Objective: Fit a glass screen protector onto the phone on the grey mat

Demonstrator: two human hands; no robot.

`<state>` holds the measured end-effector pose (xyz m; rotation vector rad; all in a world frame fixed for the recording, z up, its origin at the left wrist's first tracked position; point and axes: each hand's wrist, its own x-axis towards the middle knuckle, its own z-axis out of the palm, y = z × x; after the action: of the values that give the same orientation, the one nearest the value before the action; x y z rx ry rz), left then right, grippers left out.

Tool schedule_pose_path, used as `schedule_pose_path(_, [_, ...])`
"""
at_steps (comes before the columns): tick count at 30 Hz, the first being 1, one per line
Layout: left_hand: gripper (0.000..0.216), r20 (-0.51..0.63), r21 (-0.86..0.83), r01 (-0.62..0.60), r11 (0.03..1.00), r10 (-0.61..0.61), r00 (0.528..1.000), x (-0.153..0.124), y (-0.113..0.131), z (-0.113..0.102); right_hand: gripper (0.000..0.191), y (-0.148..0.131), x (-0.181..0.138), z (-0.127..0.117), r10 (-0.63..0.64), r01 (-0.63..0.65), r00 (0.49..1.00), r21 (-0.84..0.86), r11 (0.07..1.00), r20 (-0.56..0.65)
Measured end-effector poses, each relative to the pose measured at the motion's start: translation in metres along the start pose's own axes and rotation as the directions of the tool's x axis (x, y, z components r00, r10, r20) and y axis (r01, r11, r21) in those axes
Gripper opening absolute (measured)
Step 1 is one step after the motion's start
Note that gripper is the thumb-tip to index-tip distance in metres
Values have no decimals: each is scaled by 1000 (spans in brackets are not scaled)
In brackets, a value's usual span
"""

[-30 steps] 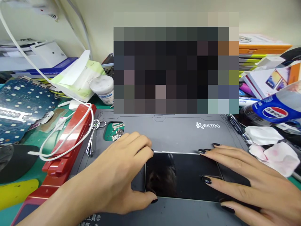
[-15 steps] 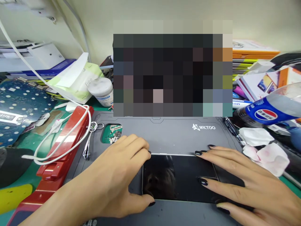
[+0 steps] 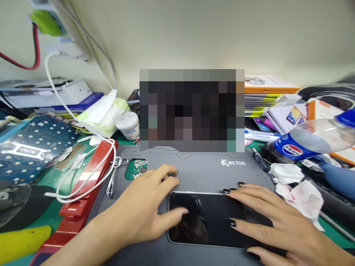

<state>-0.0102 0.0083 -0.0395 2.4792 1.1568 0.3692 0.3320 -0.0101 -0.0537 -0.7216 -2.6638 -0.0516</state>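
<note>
A black phone (image 3: 213, 218) lies face up, sideways, on a grey work mat (image 3: 199, 170) marked WKTOO. My left hand (image 3: 144, 207) rests at the phone's left end; its thumb lies on the dark screen and its fingers curl over the far left corner. My right hand (image 3: 271, 218) lies flat over the phone's right end, fingers spread, dark nails on the glass and along the far edge. Neither hand lifts the phone.
A red case (image 3: 88, 177) with a looped white cable (image 3: 83, 155) lies left of the mat, a blue circuit board (image 3: 33, 140) beyond it. A white jar (image 3: 128, 125) stands behind. Crumpled tissues (image 3: 296, 184), a Pepsi bottle (image 3: 310, 140) and stacked books (image 3: 269, 94) crowd the right.
My left thumb has slid from the phone's near left edge up onto the screen. The view has tilted upward, showing more wall. My right hand stays spread on the phone.
</note>
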Motion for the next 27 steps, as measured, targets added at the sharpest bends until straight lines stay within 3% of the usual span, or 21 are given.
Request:
schedule_pose_path(5, [41, 121, 435, 56, 899, -121, 985, 47, 7, -12, 33, -4, 7, -8, -12, 12, 1000, -43, 999, 1])
schedule_pose_path(9, [50, 55, 499, 90, 862, -135, 989, 76, 7, -14, 38, -6, 5, -10, -18, 21, 999, -78, 997, 44])
schedule_pose_path(12, [49, 36, 518, 73, 852, -107, 994, 68, 7, -11, 41, -7, 6, -12, -2, 7, 999, -89, 996, 52])
schedule_pose_path(15, [47, 26, 503, 51, 863, -74, 997, 37, 6, -10, 43, -7, 7, -14, 19, -17, 998, -51, 999, 53])
schedule_pose_path(19, [47, 25, 258, 37, 965, -45, 999, 2, 7, -9, 46, -8, 6, -12, 52, -53, 998, 14, 998, 42])
schedule_pose_path(23, [63, 124, 74, 56, 996, -65, 990, -6, 12, -8, 44, -10, 5, -11, 53, -53, 998, 11, 999, 42])
schedule_pose_path(27, [65, 161, 43, 34, 998, -41, 986, -4, 11, -8, 43, -10, 4, -12, 44, -44, 998, -11, 999, 39])
